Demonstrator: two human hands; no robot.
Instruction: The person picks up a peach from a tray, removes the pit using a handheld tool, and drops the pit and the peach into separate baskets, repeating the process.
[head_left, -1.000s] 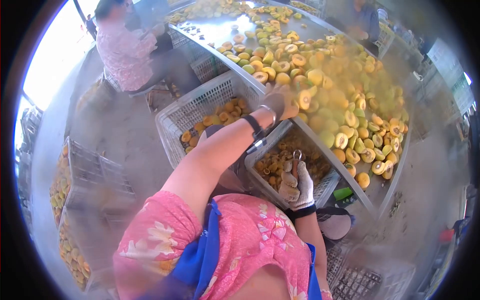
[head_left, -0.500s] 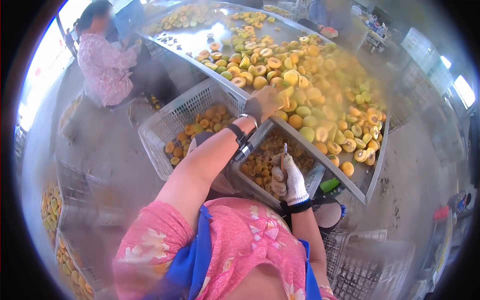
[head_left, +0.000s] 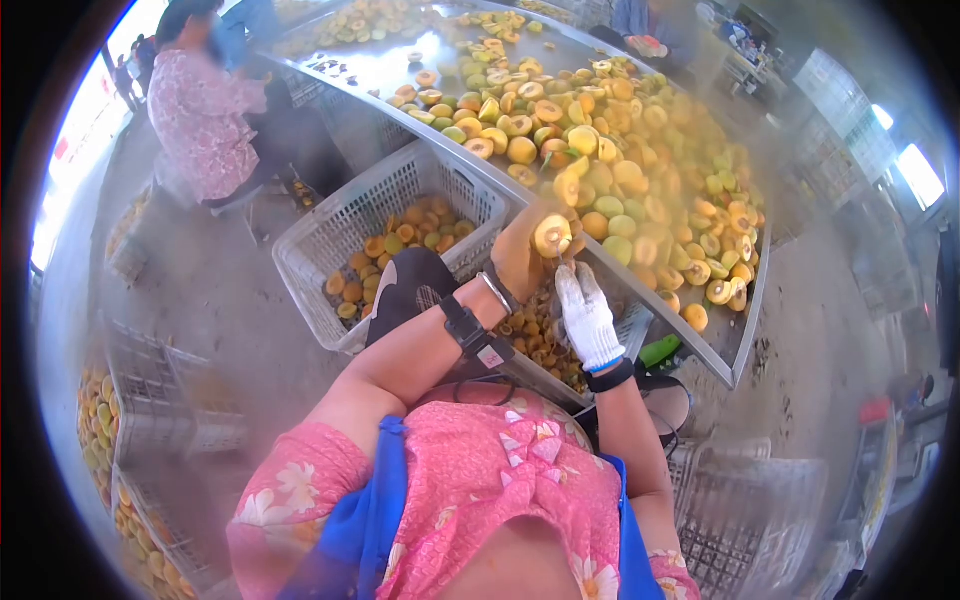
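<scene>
My left hand (head_left: 520, 258) is bare, with a bracelet and a black wrist strap, and it holds a halved yellow fruit (head_left: 552, 237) cut side up, just off the table's near edge. My right hand (head_left: 586, 318) wears a white glove and grips a small metal pitting tool (head_left: 569, 266). The tool's tip points up at the fruit half, and the glove hides most of it. Both hands hover over a white crate of pits and scraps (head_left: 632, 332).
A long metal table (head_left: 738, 345) is heaped with halved and whole yellow-green fruit (head_left: 620, 180). A white crate of whole fruit (head_left: 330, 245) stands to the left, with more crates on the floor at left and lower right. One person sits at upper left, another at the far end.
My left hand reached into the pile on the table, then drew back with a fruit half. My right hand rose from above the pit crate to meet it.
</scene>
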